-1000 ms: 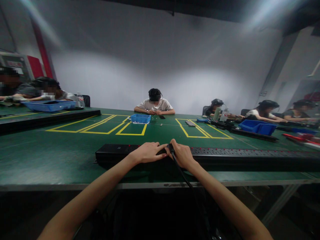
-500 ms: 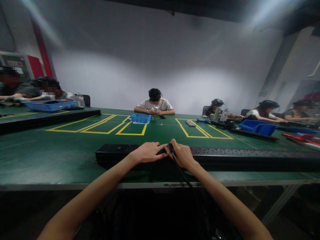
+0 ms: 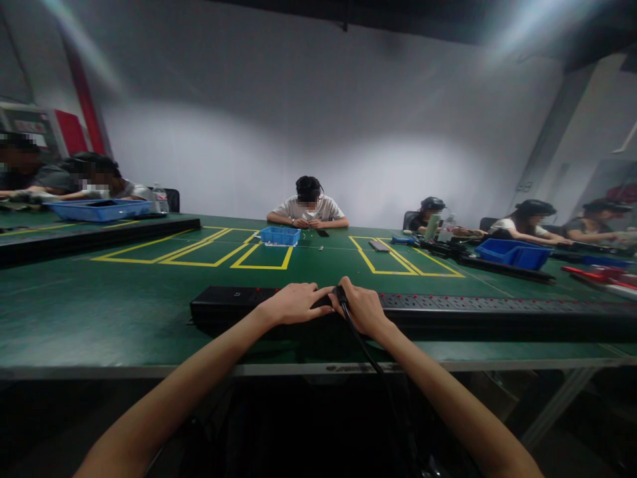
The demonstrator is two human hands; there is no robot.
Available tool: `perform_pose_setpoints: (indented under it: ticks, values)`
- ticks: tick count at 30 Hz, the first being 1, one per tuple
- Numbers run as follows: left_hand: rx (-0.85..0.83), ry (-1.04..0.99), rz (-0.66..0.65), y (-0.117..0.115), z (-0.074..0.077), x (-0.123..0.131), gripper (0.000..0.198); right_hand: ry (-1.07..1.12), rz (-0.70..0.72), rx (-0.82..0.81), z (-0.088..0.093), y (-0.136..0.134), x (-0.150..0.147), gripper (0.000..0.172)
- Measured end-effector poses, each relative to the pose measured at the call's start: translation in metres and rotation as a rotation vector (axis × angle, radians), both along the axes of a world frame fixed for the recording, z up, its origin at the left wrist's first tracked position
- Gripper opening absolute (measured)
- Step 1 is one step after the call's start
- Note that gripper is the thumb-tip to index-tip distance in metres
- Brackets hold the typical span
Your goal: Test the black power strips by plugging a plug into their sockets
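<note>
A long black power strip [image 3: 478, 307] with red switches lies across the green table [image 3: 99, 312] near its front edge. My left hand [image 3: 293, 303] rests palm down on the strip, fingers laid over its top. My right hand [image 3: 362, 307] is closed around a black plug [image 3: 339, 292] at the strip, right beside my left fingertips. A black cable [image 3: 365, 355] runs from the plug down over the table edge between my forearms.
Yellow tape rectangles [image 3: 199, 249] mark the table's middle. A small blue bin [image 3: 279, 235] stands before a seated person [image 3: 307, 209] across from me. More people, blue trays [image 3: 512, 252] and tools sit at the right; another blue tray [image 3: 97, 210] and people at the left.
</note>
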State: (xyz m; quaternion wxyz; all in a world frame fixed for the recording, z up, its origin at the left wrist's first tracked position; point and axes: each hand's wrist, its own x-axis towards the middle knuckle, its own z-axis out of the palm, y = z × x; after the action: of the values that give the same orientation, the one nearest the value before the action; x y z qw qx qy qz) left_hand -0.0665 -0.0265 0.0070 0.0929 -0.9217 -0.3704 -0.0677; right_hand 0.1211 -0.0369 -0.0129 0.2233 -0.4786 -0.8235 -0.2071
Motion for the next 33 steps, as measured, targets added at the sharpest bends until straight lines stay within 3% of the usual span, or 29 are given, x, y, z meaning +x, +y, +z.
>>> perform_pose_setpoints:
  ticks: [33]
  values:
    - [-0.008, -0.004, 0.003, -0.002, 0.0012, 0.0004, 0.053, -0.032, -0.016, -0.017, 0.0027, -0.0013, -0.0005, 0.02]
